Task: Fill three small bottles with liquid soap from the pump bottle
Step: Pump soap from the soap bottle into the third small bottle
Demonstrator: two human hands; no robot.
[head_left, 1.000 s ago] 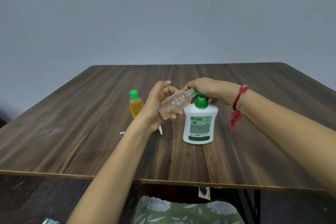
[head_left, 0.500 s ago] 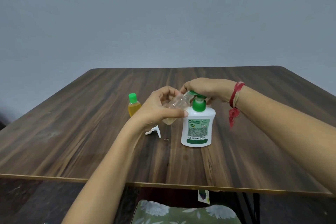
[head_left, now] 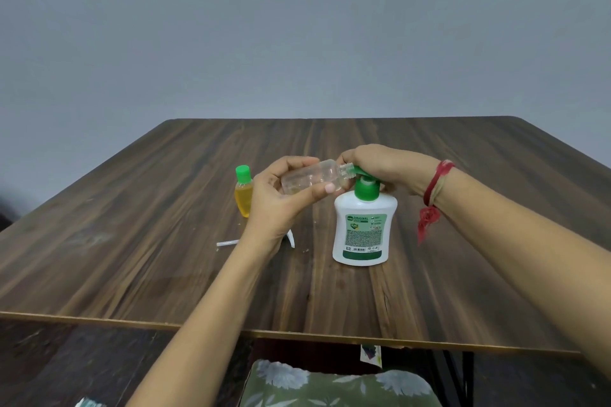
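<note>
Well left of the pump bottle [head_left: 363, 231] on the bench [head_left: 165, 258], a capped yellow-filled bottle [head_left: 244, 198] stands upright. My left hand [head_left: 277, 205] has its fingers clamped round the tilted clear bottle [head_left: 314, 177], whose mouth is at the pump bottle's spout. My right hand [head_left: 386, 165] has its fingers curled over the pump head.

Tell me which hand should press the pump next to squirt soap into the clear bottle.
Right. The right hand is curled over the green pump head of the pump bottle, while the left hand grips the clear bottle, tilted, its mouth at that head.
</note>
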